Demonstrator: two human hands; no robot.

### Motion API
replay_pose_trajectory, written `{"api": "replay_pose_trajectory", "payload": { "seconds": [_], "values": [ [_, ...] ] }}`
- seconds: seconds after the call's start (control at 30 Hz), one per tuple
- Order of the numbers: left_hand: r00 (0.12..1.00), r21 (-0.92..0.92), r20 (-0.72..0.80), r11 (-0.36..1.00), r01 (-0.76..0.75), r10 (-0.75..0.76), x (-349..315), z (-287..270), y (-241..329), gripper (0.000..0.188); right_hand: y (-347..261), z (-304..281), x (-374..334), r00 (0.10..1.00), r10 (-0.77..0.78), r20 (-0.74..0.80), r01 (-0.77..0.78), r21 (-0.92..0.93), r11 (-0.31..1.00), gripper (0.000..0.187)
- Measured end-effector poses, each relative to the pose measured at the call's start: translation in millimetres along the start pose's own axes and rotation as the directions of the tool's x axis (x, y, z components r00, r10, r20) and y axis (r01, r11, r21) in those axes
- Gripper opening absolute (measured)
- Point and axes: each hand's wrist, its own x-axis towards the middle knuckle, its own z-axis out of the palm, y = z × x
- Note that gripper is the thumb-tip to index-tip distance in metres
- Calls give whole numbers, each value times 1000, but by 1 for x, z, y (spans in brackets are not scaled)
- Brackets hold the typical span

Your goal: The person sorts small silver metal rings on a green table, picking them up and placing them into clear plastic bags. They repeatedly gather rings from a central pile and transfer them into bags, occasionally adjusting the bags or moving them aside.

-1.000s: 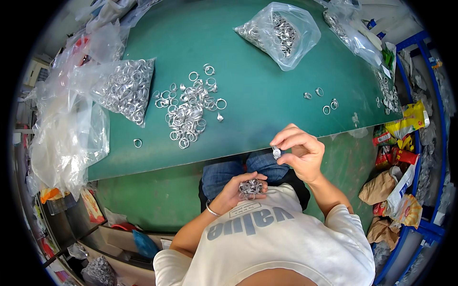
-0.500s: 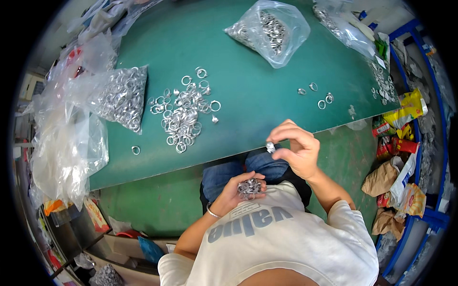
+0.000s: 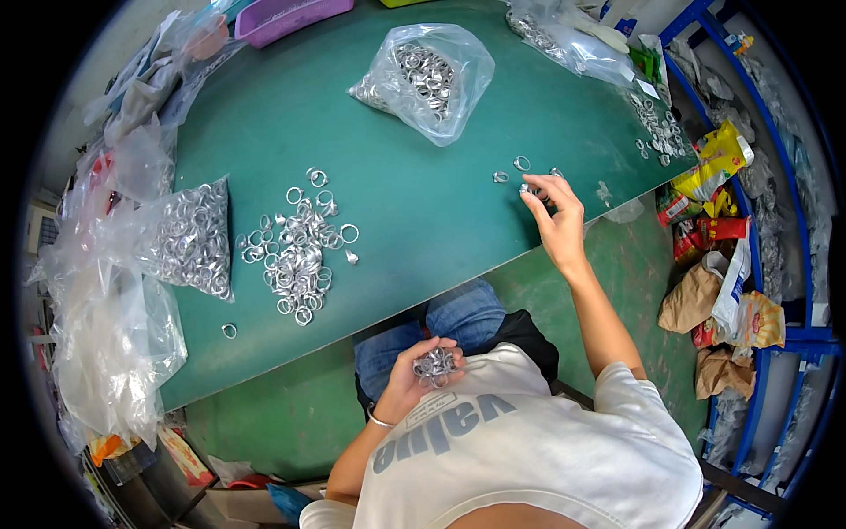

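Note:
My left hand [image 3: 405,374] is cupped in front of my shirt, fingers curled round a clump of silvery metal rings [image 3: 434,367]. Out over the right part of the green table [image 3: 423,198], my right hand [image 3: 557,217] pinches a single metal ring [image 3: 526,189] between thumb and fingertips. Close to those fingertips lie a few loose rings [image 3: 500,177], partly hidden by the hand. Toward the left of the tabletop, a heap of similar rings [image 3: 300,264] is spread out, with one stray ring [image 3: 229,331] nearer the front edge.
Clear plastic bags filled with rings stand at the left [image 3: 192,236] and far middle [image 3: 432,84]. A purple basket [image 3: 291,19] sits at the far edge. More rings [image 3: 659,129] lie at the right corner, beside a blue shelf frame [image 3: 749,423] and food packets [image 3: 718,163].
My right hand has reached forward from near the table's edge to the loose rings, carrying its ring. My left hand keeps its clump. The whole view has shifted, showing the purple basket.

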Motion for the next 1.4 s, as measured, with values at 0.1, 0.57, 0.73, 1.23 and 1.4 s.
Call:
{"api": "replay_pose_trajectory", "payload": {
  "seconds": [0.1,0.57,0.73,1.23,1.4],
  "values": [
    [1000,-7,15,1000,6,-6,0,-3,-1,25,17,0,9,974,-227,-25,210,-299,931,21],
    [968,-221,105,955,-200,227,-13,68,36,20,5,4,5,987,127,101,-136,89,987,50],
    [877,-187,41,866,-464,479,10,164,94,23,-14,43,40,966,166,196,-219,289,932,73],
    [126,407,-12,120,-906,992,156,287,218,22,-3,88,127,945,260,199,-327,543,774,37],
    [73,791,260,-169,-588,963,142,269,211,41,-6,79,122,942,210,262,-322,526,787,37]
  ]
}}
